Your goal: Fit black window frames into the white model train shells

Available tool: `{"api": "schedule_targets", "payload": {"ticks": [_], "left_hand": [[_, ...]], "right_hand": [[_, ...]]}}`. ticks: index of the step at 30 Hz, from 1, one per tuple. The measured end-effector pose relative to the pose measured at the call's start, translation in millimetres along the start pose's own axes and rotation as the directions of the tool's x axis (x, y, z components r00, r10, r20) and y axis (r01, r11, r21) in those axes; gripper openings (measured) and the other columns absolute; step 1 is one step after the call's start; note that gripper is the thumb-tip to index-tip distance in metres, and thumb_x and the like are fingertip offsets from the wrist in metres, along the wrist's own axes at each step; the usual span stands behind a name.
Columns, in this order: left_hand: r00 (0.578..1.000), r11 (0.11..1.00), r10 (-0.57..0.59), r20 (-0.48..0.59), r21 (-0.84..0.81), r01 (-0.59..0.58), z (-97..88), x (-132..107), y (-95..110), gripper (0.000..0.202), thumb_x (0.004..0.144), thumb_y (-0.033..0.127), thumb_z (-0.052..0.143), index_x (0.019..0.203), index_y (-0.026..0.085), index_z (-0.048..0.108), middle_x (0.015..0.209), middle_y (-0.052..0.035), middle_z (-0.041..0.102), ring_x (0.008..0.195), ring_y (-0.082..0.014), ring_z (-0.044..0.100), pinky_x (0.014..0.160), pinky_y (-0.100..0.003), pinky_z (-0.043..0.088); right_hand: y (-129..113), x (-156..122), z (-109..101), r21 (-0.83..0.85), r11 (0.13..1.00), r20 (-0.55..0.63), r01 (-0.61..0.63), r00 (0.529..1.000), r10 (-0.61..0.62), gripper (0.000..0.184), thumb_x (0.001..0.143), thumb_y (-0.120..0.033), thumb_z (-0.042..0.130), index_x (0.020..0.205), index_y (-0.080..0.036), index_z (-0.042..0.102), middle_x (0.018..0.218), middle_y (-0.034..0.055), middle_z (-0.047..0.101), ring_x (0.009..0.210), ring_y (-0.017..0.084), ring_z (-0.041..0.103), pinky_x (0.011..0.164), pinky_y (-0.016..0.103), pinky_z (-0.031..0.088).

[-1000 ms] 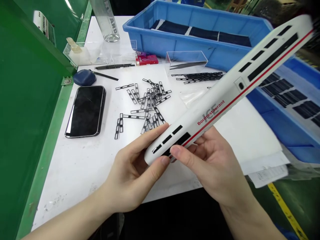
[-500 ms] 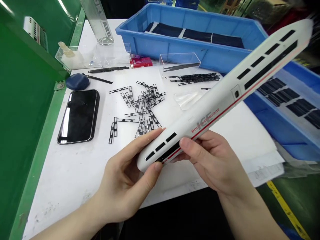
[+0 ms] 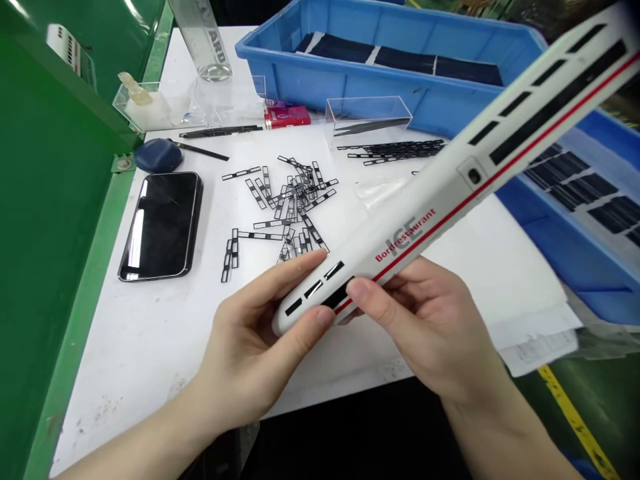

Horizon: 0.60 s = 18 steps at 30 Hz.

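A white toy train body [image 3: 435,180] with a red stripe, black windows and "ICE Bordrestaurant" lettering slants from lower left to upper right above the table. My left hand [image 3: 260,353] wraps round its near lower end, the thumb pressed on the side by the stripe. Just right of it, my right hand [image 3: 425,327] grips the lower side, its thumb on the long black window; its other fingers are partly hidden beneath. Behind the left fingers lies a loose heap of thin black window strips [image 3: 295,200], its front edge covered by that hand.
On the white table [image 3: 120,360] lie a black phone [image 3: 163,223], a dark blue lump [image 3: 159,155] and tweezers [image 3: 220,131]. Behind are a clear box [image 3: 370,113], stacked black strips [image 3: 395,150] and a bottle [image 3: 207,47]. Large blue bins [image 3: 310,80] border the back and right.
The train body has rolled slightly, showing the stripe and lettering more fully, and its far end has come closer. Both thumbs have shifted a little along it. The whole view has moved slightly.
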<state>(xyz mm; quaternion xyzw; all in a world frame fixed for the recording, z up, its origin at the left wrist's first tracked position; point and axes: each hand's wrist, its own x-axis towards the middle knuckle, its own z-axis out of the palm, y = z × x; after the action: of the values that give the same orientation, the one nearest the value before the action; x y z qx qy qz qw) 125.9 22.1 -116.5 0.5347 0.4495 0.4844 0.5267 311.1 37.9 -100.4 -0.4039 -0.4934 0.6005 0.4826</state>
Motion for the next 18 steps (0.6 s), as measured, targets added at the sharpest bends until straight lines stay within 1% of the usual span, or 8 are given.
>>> {"api": "schedule_targets", "payload": {"ticks": [2, 4, 7, 9, 11, 14, 16, 18], "left_hand": [[1.0, 1.0, 0.016, 0.001, 0.026, -0.016, 0.5, -3, 0, 0.046, 0.094, 0.015, 0.078, 0.134, 0.038, 0.074, 0.132, 0.0089, 0.079, 0.117, -0.0123, 0.075, 0.103, -0.014, 0.059], [0.999, 0.998, 0.031, -0.018, 0.052, -0.03, 1.4, -7, 0, 0.047, 0.094, 0.014, 0.078, 0.134, 0.039, 0.074, 0.133, 0.0098, 0.078, 0.119, -0.0131, 0.074, 0.104, -0.015, 0.059], [0.998, 0.996, 0.037, -0.044, 0.087, -0.033, 3.2, -12, 0, 0.051, 0.093, 0.013, 0.079, 0.135, 0.04, 0.073, 0.136, 0.0112, 0.077, 0.121, -0.015, 0.074, 0.105, -0.017, 0.059], [0.998, 0.993, 0.04, -0.044, 0.11, -0.035, 4.2, -14, -1, 0.053, 0.093, 0.013, 0.079, 0.137, 0.041, 0.072, 0.138, 0.0118, 0.076, 0.122, -0.0167, 0.075, 0.106, -0.018, 0.06], [0.998, 0.99, 0.033, -0.053, 0.137, -0.025, 4.7, -14, -2, 0.053, 0.092, 0.015, 0.08, 0.137, 0.042, 0.072, 0.138, 0.0128, 0.076, 0.122, -0.0174, 0.075, 0.106, -0.019, 0.06], [0.996, 0.988, 0.013, -0.087, 0.154, 0.001, 3.8, -10, -3, 0.051, 0.093, 0.017, 0.081, 0.135, 0.044, 0.073, 0.136, 0.0149, 0.077, 0.121, -0.0152, 0.075, 0.109, -0.017, 0.058], [0.998, 0.992, -0.003, -0.061, 0.123, 0.011, 1.4, -6, -2, 0.051, 0.092, 0.018, 0.082, 0.135, 0.044, 0.072, 0.137, 0.0148, 0.076, 0.123, -0.0144, 0.074, 0.108, -0.016, 0.058], [0.999, 0.997, -0.03, 0.011, 0.076, 0.029, -1.9, -2, 0, 0.05, 0.093, 0.019, 0.081, 0.136, 0.043, 0.072, 0.139, 0.012, 0.076, 0.126, -0.0156, 0.072, 0.106, -0.016, 0.059]], "right_hand": [[0, 0, -5, 0.031, 0.998, 0.069, -0.049, 0.997, 0.047, 0.018, 0.097, -0.015, 0.076, 0.103, -0.029, 0.085, 0.095, -0.0041, 0.085, 0.09, 0.012, 0.082, 0.085, 0.013, 0.065], [0, -2, -9, 0.053, 0.994, 0.102, -0.095, 0.991, 0.089, 0.026, 0.095, -0.012, 0.077, 0.108, -0.034, 0.086, 0.098, -0.0054, 0.085, 0.092, 0.013, 0.082, 0.088, 0.015, 0.065], [0, -4, -9, 0.076, 0.989, 0.118, -0.126, 0.986, 0.117, 0.026, 0.096, -0.015, 0.076, 0.108, -0.036, 0.086, 0.098, -0.0056, 0.085, 0.092, 0.014, 0.082, 0.088, 0.017, 0.066], [1, -4, -5, 0.082, 0.988, 0.098, -0.128, 0.988, 0.12, 0.024, 0.095, -0.014, 0.077, 0.106, -0.034, 0.086, 0.095, -0.005, 0.085, 0.09, 0.014, 0.082, 0.086, 0.017, 0.066], [3, -3, -2, 0.097, 0.989, 0.036, -0.115, 0.993, 0.112, 0.026, 0.09, -0.009, 0.081, 0.102, -0.031, 0.086, 0.093, -0.0047, 0.084, 0.089, 0.015, 0.082, 0.083, 0.015, 0.066], [5, 1, 1, 0.128, 0.987, -0.004, -0.1, 0.995, 0.102, 0.024, 0.087, -0.008, 0.084, 0.1, -0.028, 0.084, 0.094, -0.0043, 0.084, 0.09, 0.014, 0.081, 0.084, 0.014, 0.065], [5, 4, 0, 0.126, 0.988, 0.007, -0.094, 0.996, 0.093, 0.016, 0.091, -0.013, 0.082, 0.099, -0.028, 0.083, 0.096, -0.0035, 0.084, 0.09, 0.013, 0.081, 0.085, 0.015, 0.065], [3, 5, -2, 0.118, 0.989, 0.01, -0.084, 0.996, 0.084, 0.009, 0.096, -0.019, 0.078, 0.097, -0.027, 0.082, 0.094, -0.0023, 0.084, 0.088, 0.013, 0.081, 0.081, 0.015, 0.066]]}}
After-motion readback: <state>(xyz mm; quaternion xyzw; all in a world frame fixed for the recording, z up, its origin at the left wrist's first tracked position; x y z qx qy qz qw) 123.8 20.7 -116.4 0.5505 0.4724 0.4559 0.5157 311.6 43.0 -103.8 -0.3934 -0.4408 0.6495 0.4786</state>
